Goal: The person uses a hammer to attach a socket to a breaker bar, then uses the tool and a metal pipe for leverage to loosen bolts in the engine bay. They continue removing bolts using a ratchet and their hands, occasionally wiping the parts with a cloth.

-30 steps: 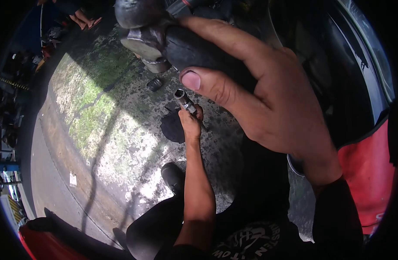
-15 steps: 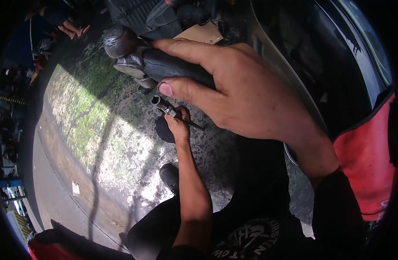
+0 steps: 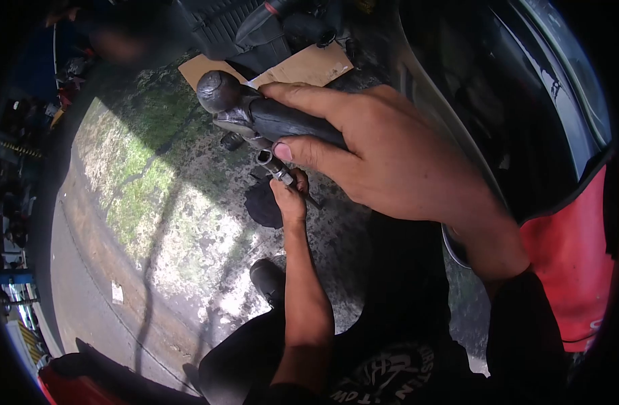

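Two tools are held: one hammer and one socket tool. I take the hammer as the centre of my clock, as seen in the head view. It is raised above the floor, its rounded metal head toward 10 o'clock and its dark handle running toward 4.

Handling, in my judgement: heavy at the head, stiff, not fragile. The handle looks smooth and may slip under a loose grip. Hold is best taken on the handle, further back from the head for reach, close behind it for control.

Hands: the right hand is wrapped over the handle from 4 o'clock, thumb and forefinger along its sides close behind the head; I cannot see the remaining fingertips. The left hand, at 6 o'clock, is closed around the socket tool just below its socket end. I cannot tell from this angle whether the two tools touch.

Further out, I note a small black part on the floor at 8 o'clock, cardboard at 1, a black ribbed part toward 11, a dark shoe at 6, a white scrap at 7 and a red sheet at 4.
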The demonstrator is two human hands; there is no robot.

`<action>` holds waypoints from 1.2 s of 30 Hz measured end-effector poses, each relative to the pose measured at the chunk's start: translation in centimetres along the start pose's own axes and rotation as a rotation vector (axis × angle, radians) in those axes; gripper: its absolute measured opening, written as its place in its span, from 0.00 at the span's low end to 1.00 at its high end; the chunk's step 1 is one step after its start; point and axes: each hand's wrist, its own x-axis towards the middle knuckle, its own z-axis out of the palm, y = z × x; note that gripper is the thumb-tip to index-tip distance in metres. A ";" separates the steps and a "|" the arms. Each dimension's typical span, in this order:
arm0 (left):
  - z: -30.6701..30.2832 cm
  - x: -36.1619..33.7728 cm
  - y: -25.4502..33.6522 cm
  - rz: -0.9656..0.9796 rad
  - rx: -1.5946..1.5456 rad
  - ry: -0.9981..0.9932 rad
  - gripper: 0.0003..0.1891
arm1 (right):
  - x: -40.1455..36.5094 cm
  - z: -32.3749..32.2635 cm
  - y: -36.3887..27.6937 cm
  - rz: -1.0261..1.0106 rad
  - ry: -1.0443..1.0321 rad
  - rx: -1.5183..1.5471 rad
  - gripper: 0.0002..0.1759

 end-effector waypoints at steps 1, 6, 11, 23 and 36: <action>-0.2 0.0 -0.2 -0.073 -0.063 -0.045 0.24 | 0.2 0.0 -0.1 -0.062 0.062 0.002 0.27; 0.5 0.1 -0.2 -0.314 -0.433 -0.009 0.25 | 0.8 -0.8 -2.4 -0.203 0.274 0.094 0.29; 2.0 -0.4 0.7 -0.114 0.024 0.151 0.31 | -0.1 0.6 1.1 0.033 -0.022 -0.054 0.27; -5.7 -4.4 -7.0 -0.570 -0.441 0.292 0.32 | -2.4 8.0 10.9 0.550 -0.102 -0.069 0.30; -7.3 -5.7 -4.6 -0.643 -0.383 0.540 0.33 | -8.9 31.9 31.1 0.230 -0.471 -0.811 0.22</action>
